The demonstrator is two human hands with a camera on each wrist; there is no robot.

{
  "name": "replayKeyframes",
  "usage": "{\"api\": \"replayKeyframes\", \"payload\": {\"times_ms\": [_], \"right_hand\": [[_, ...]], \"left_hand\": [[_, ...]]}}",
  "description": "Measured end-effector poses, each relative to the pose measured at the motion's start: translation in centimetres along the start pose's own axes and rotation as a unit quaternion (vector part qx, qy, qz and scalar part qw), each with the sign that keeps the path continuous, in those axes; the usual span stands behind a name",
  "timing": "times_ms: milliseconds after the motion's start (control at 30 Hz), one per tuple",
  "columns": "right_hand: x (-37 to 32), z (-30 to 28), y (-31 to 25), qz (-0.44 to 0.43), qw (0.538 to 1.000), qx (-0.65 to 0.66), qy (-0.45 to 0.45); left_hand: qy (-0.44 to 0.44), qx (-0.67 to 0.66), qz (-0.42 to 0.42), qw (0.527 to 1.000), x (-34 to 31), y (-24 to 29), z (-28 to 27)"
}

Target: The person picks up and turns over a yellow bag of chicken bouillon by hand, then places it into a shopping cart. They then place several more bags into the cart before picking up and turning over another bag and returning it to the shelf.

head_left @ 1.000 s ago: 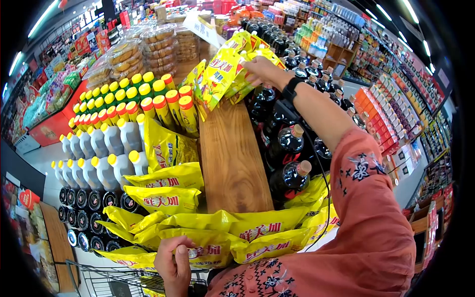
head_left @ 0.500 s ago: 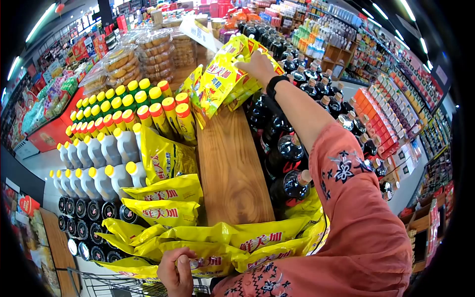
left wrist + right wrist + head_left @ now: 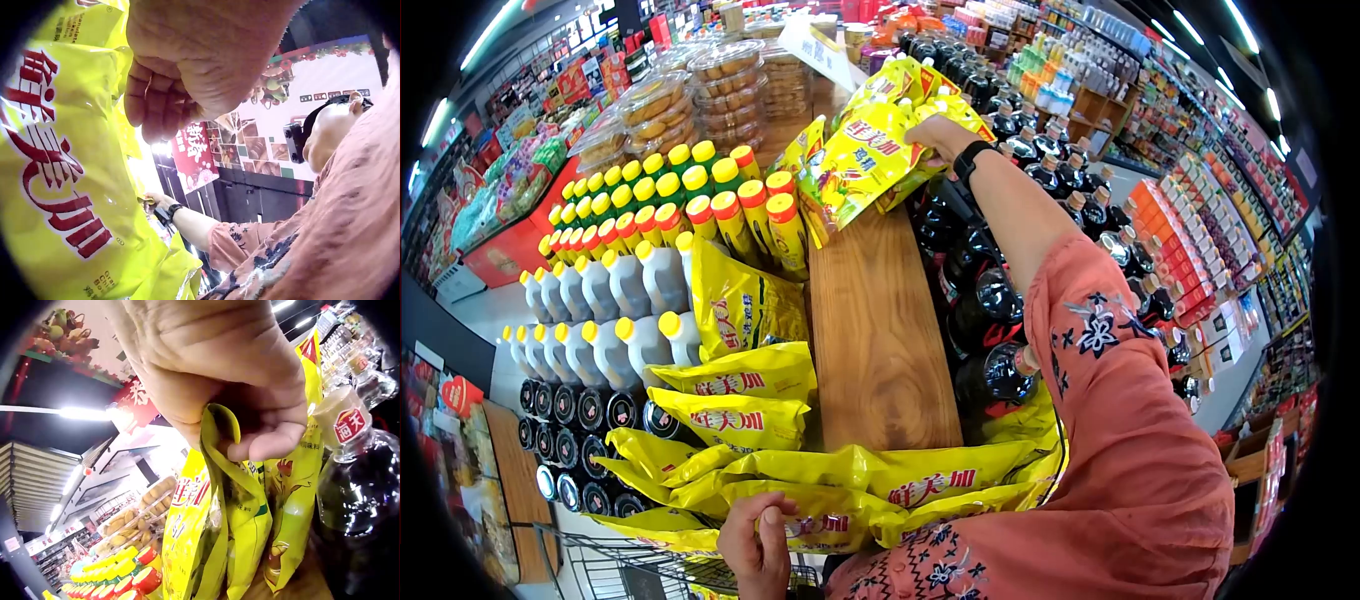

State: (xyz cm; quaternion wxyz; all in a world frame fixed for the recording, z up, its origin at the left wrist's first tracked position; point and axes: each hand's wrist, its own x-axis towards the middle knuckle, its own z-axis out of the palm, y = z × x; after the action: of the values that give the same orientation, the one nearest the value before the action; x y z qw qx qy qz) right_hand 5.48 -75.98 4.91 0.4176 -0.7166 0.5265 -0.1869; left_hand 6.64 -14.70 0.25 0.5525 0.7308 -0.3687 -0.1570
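Observation:
At the far end of the wooden board [image 3: 880, 330], my right hand [image 3: 940, 138] pinches the edge of a yellow chicken bouillon bag [image 3: 862, 155] with red characters. In the right wrist view, the folded edge of the gripped bag [image 3: 215, 456] sits between thumb and fingers, with more bags close behind it. My left hand [image 3: 755, 540] hangs loosely curled, in front of the near row of yellow bags [image 3: 830, 515]. The left wrist view shows its fingers [image 3: 156, 103] bent and holding nothing, beside a large yellow bag [image 3: 69, 150].
Dark sauce bottles [image 3: 995, 310] line the board's right side. On the left stand yellow-capped shakers [image 3: 785, 225], pale jugs [image 3: 665, 275] and dark jars [image 3: 590, 405]. Stacked cookie boxes [image 3: 725, 90] and a white sign [image 3: 818, 50] are at the back. A wire cart [image 3: 615, 565] is at the near left.
The right hand stays at the far bags; its fingers have drawn in at the front bag's right edge, and that bag now leans more to the right. The left hand is nearly still.

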Motion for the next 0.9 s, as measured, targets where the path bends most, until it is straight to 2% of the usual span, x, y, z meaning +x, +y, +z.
{"api": "replayKeyframes", "payload": {"times_ms": [167, 267, 300, 433, 533, 567, 600, 767, 800, 867, 900], "right_hand": [[-1.0, 0.5, -0.2, -0.127, 0.992, 0.022, -0.007], [-2.4, 0.7, -1.8, -0.123, 0.986, 0.088, -0.067], [-3.0, 0.5, -2.3, -0.142, 0.984, 0.070, -0.081], [-5.3, 0.5, -4.1, -0.205, 0.969, 0.116, -0.067], [-7.2, -0.8, -5.2, -0.249, 0.957, 0.119, -0.089], [-7.8, -1.0, -5.7, -0.244, 0.964, 0.088, -0.055], [-8.5, -1.6, -6.1, -0.262, 0.960, 0.072, -0.062], [-13.3, -5.3, -8.5, -0.302, 0.945, 0.093, -0.082], [-14.7, -5.6, -8.9, -0.324, 0.936, 0.119, -0.062], [-15.6, -7.8, -10.4, -0.311, 0.937, 0.098, -0.128], [-18.6, -7.3, -11.1, -0.357, 0.908, 0.169, -0.143]], "left_hand": [[0.005, 0.007, 0.026, 1.000, -0.2, -0.7, 0.3], [0.010, 0.007, 0.034, 0.999, -0.5, -0.5, 0.4], [0.013, -0.003, 0.030, 0.999, -0.7, -0.4, 0.4], [0.045, -0.007, -0.011, 0.999, -2.1, -0.5, 0.5], [0.047, -0.012, -0.007, 0.999, -3.2, -0.2, 0.4], [0.051, -0.020, -0.002, 0.999, -3.6, -0.2, 0.3], [0.055, -0.019, 0.002, 0.998, -4.1, 0.0, 0.3], [0.077, 0.006, 0.015, 0.997, -6.3, 2.1, 0.2], [0.080, 0.009, 0.009, 0.997, -7.0, 2.2, 0.2], [0.102, -0.013, -0.015, 0.995, -8.5, 2.4, 0.6], [0.106, -0.008, -0.012, 0.994, -9.2, 2.4, 0.7]]}}
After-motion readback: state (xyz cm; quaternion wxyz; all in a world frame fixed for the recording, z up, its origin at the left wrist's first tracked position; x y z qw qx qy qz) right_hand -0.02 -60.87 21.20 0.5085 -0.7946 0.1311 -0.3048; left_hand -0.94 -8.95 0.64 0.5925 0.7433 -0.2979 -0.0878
